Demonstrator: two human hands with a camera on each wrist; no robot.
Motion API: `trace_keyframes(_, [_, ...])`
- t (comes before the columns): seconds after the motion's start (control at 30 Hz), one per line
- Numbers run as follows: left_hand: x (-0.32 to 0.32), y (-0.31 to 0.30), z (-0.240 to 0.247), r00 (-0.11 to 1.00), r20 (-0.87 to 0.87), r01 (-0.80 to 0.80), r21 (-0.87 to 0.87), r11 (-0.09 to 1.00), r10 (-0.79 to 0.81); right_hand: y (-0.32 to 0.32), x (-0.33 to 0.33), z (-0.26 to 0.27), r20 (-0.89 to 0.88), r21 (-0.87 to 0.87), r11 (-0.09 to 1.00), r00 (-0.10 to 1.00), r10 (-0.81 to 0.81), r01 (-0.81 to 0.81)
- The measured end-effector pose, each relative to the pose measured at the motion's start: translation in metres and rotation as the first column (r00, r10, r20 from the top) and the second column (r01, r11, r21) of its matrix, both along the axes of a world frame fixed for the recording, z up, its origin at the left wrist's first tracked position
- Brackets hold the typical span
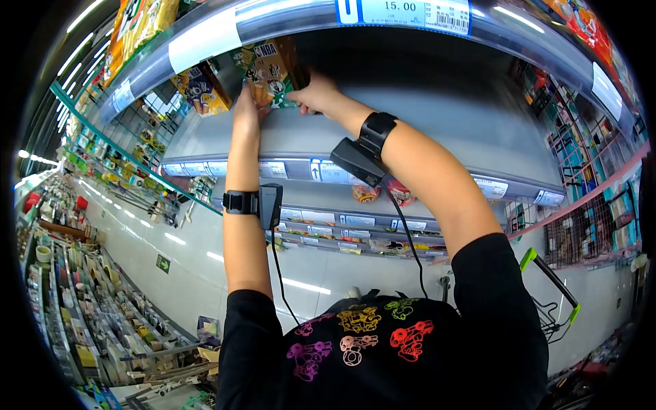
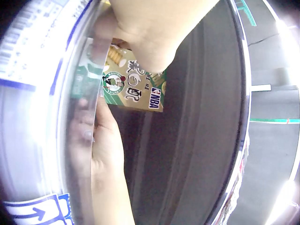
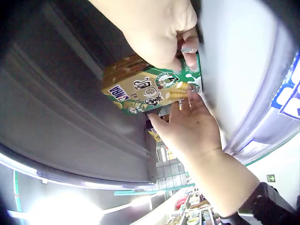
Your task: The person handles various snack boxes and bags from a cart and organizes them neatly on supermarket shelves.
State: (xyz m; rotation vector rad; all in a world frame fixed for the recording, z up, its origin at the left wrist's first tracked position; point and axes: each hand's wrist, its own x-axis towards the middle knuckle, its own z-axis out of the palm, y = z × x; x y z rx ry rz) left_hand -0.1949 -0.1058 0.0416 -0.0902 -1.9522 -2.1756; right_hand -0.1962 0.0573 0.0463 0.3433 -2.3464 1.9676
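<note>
Item: snack box (image 1: 265, 72), green and tan, NBA mark and a round team crest on its face.

- Grip: right hand (image 1: 318, 94) is holding the box by one edge, with its fingers (image 3: 190, 47) curling over the card. Left hand (image 1: 246, 109) is lying open, palm and straight fingers pressing flat against the opposite side of the box and closing on nothing.
- Location: the box is sitting tilted at the front of the top shelf (image 1: 424, 116), upper centre of the head view, between the two raised hands.
- Adjacent: a yellow box (image 1: 201, 89) is leaning just beside it, toward the upper left.
- Obstruction: the clear front rail (image 1: 287, 17) is running across the shelf edge. In the left wrist view it is blurring part of the box and the right hand's fingertips behind it.
- Surroundings: a price label (image 1: 413, 10) reading 15.00 is sitting on the rail at top centre. Snack cups (image 1: 365, 193) are standing on a lower shelf, mid-frame. A trolley handle (image 1: 550, 270), green, is showing at lower right.
</note>
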Motion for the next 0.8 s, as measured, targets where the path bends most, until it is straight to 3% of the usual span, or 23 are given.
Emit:
trace_keyframes(0.13, [-0.004, 0.0, 0.002, 0.998, 0.045, -0.034, -0.031, 0.999, 0.035, 0.008, -0.001, 0.009, 0.136, -0.013, 0.998, 0.988, 0.067, -0.066])
trace_keyframes(0.3, [-0.005, -0.003, 0.004, 0.971, -0.072, -0.233, -0.098, 0.967, 0.227, 0.013, 0.013, 0.032, 0.11, -0.111, 0.987, 0.989, -0.101, 0.113])
trace_keyframes(0.33, [-0.01, -0.008, 0.002, 0.956, -0.101, -0.288, -0.12, 0.95, 0.277, 0.014, 0.015, 0.038, 0.1, -0.157, 0.977, 0.987, -0.129, 0.143])
trace_keyframes(0.4, [-0.028, -0.027, -0.016, 0.89, -0.335, -0.335, -0.021, 0.942, 0.309, 0.016, 0.016, 0.046, 0.045, -0.132, 0.99, 0.998, -0.041, 0.047])
trace_keyframes(0.43, [-0.012, -0.032, -0.005, 0.89, -0.343, -0.29, 0.08, 0.954, 0.3, 0.021, 0.019, 0.051, 0.017, -0.12, 0.993, 1.0, -0.011, 0.013])
trace_keyframes(0.47, [0.017, -0.023, 0.003, 0.841, -0.428, -0.261, 0.216, 0.941, 0.332, 0.02, 0.027, 0.058, -0.144, -0.03, 1.0, 0.99, -0.008, 0.003])
trace_keyframes(0.5, [0.055, -0.008, 0.02, 0.81, -0.481, -0.258, 0.225, 0.94, 0.337, 0.021, 0.042, 0.066, -0.295, 0.065, 0.998, 0.956, 0.002, 0.018])
trace_keyframes(0.53, [0.078, -0.002, 0.02, 0.78, -0.526, -0.237, 0.252, 0.938, 0.338, 0.029, 0.065, 0.076, -0.318, 0.108, 0.992, 0.948, -0.022, 0.059])
trace_keyframes(0.57, [0.104, 0.006, 0.021, 0.76, -0.568, -0.269, 0.168, 0.948, 0.316, 0.037, 0.092, 0.081, -0.33, 0.153, 0.982, 0.943, -0.05, 0.106])
trace_keyframes(0.6, [0.13, 0.02, 0.017, 0.76, -0.588, -0.164, 0.239, 0.957, 0.277, 0.048, 0.118, 0.077, -0.435, 0.099, 0.994, 0.901, -0.002, 0.05])
trace_keyframes(0.7, [0.181, 0.067, -0.004, 0.754, -0.629, -0.088, 0.186, 0.979, 0.188, 0.081, 0.191, 0.05, -0.652, -0.002, 0.998, 0.757, 0.047, -0.063])
trace_keyframes(0.8, [0.21, 0.119, -0.034, 0.737, -0.675, 0.087, 0.077, 0.993, -0.012, 0.12, 0.262, 0.012, -0.667, 0.049, 0.994, 0.744, -0.042, 0.1])
